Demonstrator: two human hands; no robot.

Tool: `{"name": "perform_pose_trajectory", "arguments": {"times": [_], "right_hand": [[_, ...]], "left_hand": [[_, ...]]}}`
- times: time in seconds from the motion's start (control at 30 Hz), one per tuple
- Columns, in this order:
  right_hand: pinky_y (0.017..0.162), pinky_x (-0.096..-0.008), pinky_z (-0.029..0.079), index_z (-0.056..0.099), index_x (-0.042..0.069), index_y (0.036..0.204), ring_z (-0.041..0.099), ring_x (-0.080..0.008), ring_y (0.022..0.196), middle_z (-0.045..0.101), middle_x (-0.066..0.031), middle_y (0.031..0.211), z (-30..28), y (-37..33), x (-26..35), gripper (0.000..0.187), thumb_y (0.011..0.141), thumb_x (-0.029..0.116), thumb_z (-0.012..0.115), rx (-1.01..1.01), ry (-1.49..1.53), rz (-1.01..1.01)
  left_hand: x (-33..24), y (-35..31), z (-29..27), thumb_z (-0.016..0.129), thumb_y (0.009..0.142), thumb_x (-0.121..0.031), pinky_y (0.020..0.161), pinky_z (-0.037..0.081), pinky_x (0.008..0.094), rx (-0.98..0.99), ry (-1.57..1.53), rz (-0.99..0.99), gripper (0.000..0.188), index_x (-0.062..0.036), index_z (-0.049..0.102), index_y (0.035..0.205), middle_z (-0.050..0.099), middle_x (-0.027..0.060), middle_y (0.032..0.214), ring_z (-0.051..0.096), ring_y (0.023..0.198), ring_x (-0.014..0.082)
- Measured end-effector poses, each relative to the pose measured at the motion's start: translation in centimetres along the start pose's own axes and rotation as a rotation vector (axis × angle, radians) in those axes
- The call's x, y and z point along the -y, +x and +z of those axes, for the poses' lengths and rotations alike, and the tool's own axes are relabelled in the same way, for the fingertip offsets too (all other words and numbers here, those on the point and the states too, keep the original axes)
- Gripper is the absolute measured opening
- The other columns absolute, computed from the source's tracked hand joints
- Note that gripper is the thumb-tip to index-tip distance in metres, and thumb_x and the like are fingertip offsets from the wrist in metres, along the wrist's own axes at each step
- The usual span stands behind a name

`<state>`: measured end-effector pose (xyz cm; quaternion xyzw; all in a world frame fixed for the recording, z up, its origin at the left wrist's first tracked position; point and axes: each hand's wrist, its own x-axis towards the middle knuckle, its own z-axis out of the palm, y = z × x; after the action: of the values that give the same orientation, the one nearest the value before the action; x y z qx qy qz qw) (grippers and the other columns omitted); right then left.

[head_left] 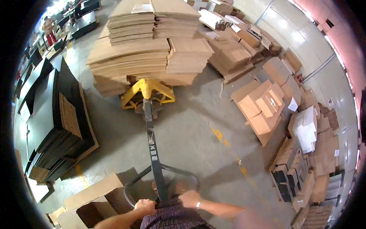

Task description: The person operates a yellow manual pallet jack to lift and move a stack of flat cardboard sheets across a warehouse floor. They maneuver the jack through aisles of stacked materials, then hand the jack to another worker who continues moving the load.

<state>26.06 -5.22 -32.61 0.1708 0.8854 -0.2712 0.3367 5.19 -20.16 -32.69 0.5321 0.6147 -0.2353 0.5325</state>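
Both my hands are at the near end of a pallet jack's handle, close to my body. My left hand [145, 207] is closed round the crossbar of the dark handle loop [193, 176]. On the same bar, my right hand [190, 198], with a pale band at its wrist, is closed too. A long dark shaft [154, 152] runs ahead to the yellow pallet jack [145, 88]. Beyond it rises a tall load of flat brown cardboard sheets [129, 57] in several stacks. The jack's forks are hidden under that load.
Black-faced panels [49, 118] are stacked on the left. An open cardboard box [95, 191] lies near my left arm. To the right are flat cardboard piles [259, 110], a white package [305, 126] and more cartons along the wall. A person [49, 30] stands far left.
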Motion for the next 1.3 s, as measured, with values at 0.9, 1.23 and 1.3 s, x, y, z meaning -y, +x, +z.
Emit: {"name": "perform_pose_trajectory", "arguments": {"times": [0.9,1.23,1.3], "right_hand": [[0.069,-0.0467,0.054,0.069,0.005,0.085,0.069,-0.0354,0.080,0.069,-0.0181,0.080,-9.5,-3.1,1.4,0.026,0.081,0.030,0.066,-0.189,0.002,-0.048],[0.069,-0.0465,0.055,0.069,0.006,0.083,0.069,-0.0347,0.078,0.070,-0.0170,0.080,8.8,3.5,-1.0,0.019,0.076,0.020,0.058,-0.075,0.043,0.000],[0.071,-0.0461,0.055,0.070,0.006,0.084,0.069,-0.0343,0.080,0.070,-0.0175,0.083,7.2,2.7,-0.3,0.019,0.077,0.019,0.057,-0.042,0.026,0.008]], "left_hand": [[-0.2,-7.4,-7.0,0.059,0.079,-0.030,0.089,0.053,0.0433,-0.248,-0.032,-0.128,0.036,-0.0126,0.070,0.108,0.068,0.0154,0.109,0.065,0.104,0.0323],[0.5,3.2,5.2,0.056,0.078,-0.030,0.087,0.053,0.0425,-0.092,-0.050,-0.033,0.037,-0.0127,0.069,0.109,0.069,0.0151,0.109,0.066,0.102,0.0313],[0.0,2.3,5.0,0.057,0.078,-0.029,0.088,0.053,0.0420,-0.122,-0.033,-0.054,0.038,-0.0144,0.069,0.111,0.068,0.0143,0.111,0.066,0.104,0.0310]]}}
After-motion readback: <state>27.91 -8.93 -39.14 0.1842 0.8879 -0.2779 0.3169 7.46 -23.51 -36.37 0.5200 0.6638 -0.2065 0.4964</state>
